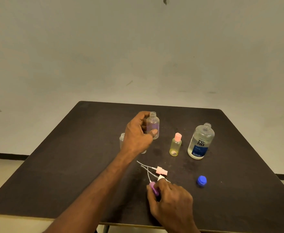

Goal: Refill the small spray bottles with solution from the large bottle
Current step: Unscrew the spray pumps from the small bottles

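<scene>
Soft, even light falls on my table [70,165]; shadows stay faint (wide lens bends the edges), my right hand [169,197] slightly blurred.

Large bottle [201,142] – clear glossy plastic; table [70,165] – dark, matt, scuffed.

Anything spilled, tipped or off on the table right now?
Nothing spilled or tipped. The large bottle stands upright and uncapped, its blue cap lying apart. Spray heads lie loose with tubes crossing, as expected mid-refill. The yellow bottle stands capped.
</scene>
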